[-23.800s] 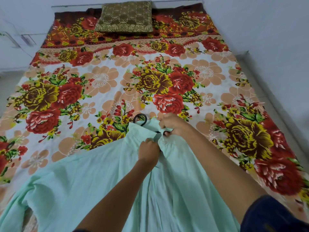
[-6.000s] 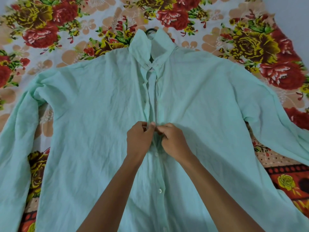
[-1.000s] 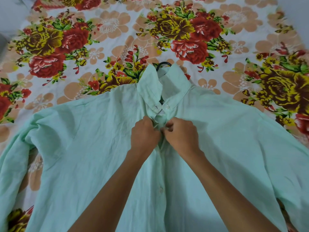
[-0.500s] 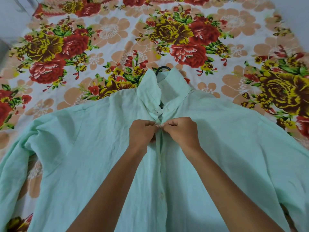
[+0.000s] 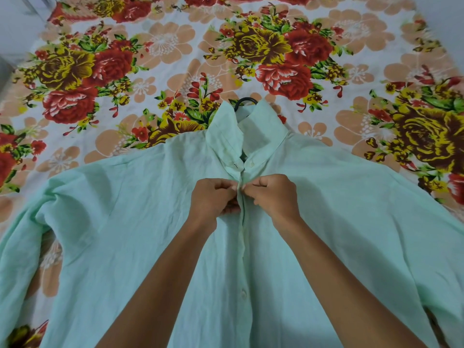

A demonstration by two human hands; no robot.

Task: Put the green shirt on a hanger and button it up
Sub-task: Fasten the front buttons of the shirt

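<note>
Bed: floral bedsheet over pretty much the whole view, big red and yellow roses plus peach blossoms on white, a bit rumpled.
Room: just slivers of pale wall or floor at the top left and top right corners, too little to tell which.
Shirt: green shirt spread flat, front up, on the sheet, sleeves running off to both sides, collar pointing away and standing open.
Hanger: black hook poking out above the collar, rest hidden inside the shirt.
Placket: closed below the hands, one white button showing lower down; collar button undone.
Left hand: fingers curled, pinching the placket edge just under the collar.
Right hand: same deal, thumb and forefinger nipped on the opposite edge, knuckles nearly touching the left's.
</note>
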